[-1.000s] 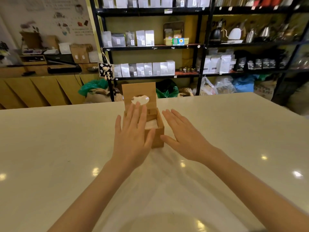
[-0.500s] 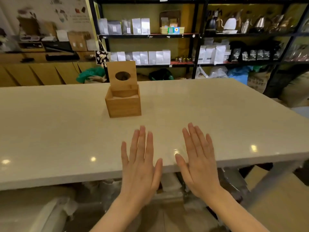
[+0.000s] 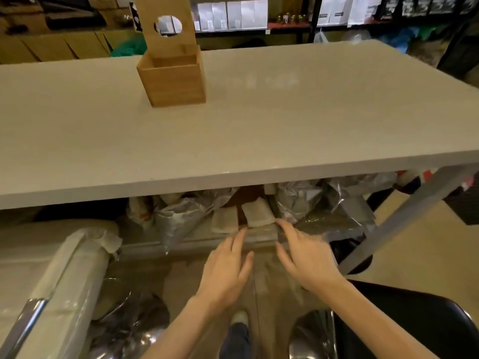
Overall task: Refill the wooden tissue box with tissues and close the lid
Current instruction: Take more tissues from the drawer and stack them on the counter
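The wooden tissue box sits on the pale worktop, toward the far left, with its lid standing straight up — the round hole in it shows the shelves behind. Both hands are down below the worktop edge, reaching at the lower shelf underneath. The left hand is flat and open, fingers together, holding nothing. The right hand is spread open too, fingertips just at a pale tissue pack — can't tell if it's actually touching. A second pack lies just beside it, crinkly silver bags around them.
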